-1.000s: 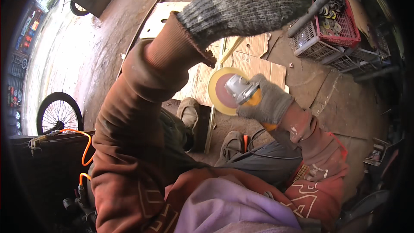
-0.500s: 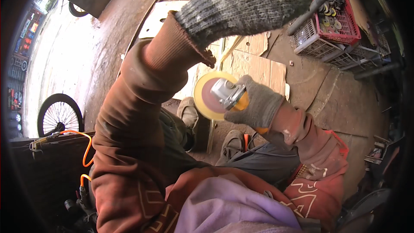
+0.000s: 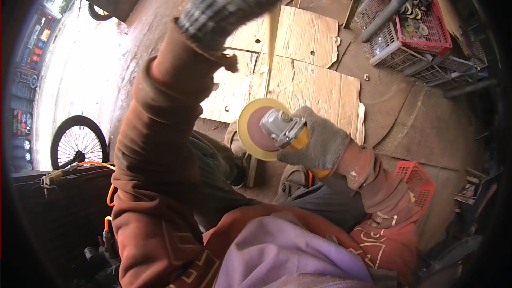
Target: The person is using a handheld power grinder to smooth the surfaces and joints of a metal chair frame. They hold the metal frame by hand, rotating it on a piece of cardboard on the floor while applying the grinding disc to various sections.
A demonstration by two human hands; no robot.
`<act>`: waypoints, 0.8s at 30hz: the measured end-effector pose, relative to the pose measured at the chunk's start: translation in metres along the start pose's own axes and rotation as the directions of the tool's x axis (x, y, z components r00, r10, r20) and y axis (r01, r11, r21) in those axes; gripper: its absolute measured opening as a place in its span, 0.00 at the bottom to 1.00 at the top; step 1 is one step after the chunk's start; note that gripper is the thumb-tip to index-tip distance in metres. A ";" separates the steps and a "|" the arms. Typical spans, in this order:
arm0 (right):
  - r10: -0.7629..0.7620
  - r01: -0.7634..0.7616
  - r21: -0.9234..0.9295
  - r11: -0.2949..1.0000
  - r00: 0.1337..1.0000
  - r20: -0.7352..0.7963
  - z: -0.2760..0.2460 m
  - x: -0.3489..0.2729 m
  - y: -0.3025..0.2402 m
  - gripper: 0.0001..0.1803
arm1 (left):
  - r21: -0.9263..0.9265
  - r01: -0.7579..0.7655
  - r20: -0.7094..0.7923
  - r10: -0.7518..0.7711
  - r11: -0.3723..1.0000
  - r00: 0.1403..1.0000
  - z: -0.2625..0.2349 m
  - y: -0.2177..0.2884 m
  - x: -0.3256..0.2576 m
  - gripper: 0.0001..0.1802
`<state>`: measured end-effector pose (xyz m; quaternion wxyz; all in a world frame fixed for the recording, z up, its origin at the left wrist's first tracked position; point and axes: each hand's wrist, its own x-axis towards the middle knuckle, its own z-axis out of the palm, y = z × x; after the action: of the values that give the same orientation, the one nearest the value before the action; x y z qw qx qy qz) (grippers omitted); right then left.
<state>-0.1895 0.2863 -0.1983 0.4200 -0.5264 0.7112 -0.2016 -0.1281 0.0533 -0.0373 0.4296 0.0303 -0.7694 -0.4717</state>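
My right hand [image 3: 317, 141], in a grey knitted glove, is closed around the yellow body of an angle grinder [image 3: 277, 125]. The grinder has a silver head and a large round disc [image 3: 246, 128], yellow at the rim and reddish-brown inside. Up at the top edge is my left hand [image 3: 240, 0], gloved in dark grey knit and smeared by motion. Its fingers are partly cut off, so what they hold, if anything, cannot be made out. A pale narrow strip [image 3: 272, 37] runs down from beneath that hand across flattened cardboard [image 3: 314, 82].
Plastic crates, one red [image 3: 440, 34], with several discs inside, stand at the far right beside a grey metal pipe [image 3: 394, 5]. Wooden legs [image 3: 352, 0] rise at the top. A spoked wheel [image 3: 79, 146] and an orange hose [image 3: 96, 164] are at left. A red basket [image 3: 418, 181] lies by my right arm.
My left hand has swung left, uncovering more cardboard and the wooden legs at the top. The grinder stays in my right hand, slightly lower in the picture. The red basket shows more.
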 end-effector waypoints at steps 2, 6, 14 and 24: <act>-0.046 0.046 0.114 0.992 0.999 -0.002 0.017 0.002 0.000 0.49 | 0.014 -0.177 -0.174 0.177 0.984 0.969 -0.029 -0.023 0.000 0.13; -0.071 0.073 0.152 0.986 0.997 -0.017 0.041 0.023 0.012 0.46 | 0.102 -0.013 -0.352 0.048 0.995 0.935 -0.061 -0.038 -0.010 0.22; -0.074 0.168 0.688 0.706 0.984 -0.164 0.013 0.086 0.015 0.29 | 0.020 -0.117 -0.397 0.116 0.993 0.910 -0.077 -0.061 0.003 0.21; -0.390 0.379 0.105 0.920 0.912 0.128 0.052 0.051 -0.028 0.18 | 0.375 0.135 -0.452 0.054 0.917 0.890 -0.082 -0.038 -0.006 0.26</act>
<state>-0.1362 0.2378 -0.2267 0.4433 -0.6527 0.5526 -0.2684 -0.0813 -0.0227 -0.0541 0.5719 0.2423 -0.7263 -0.2946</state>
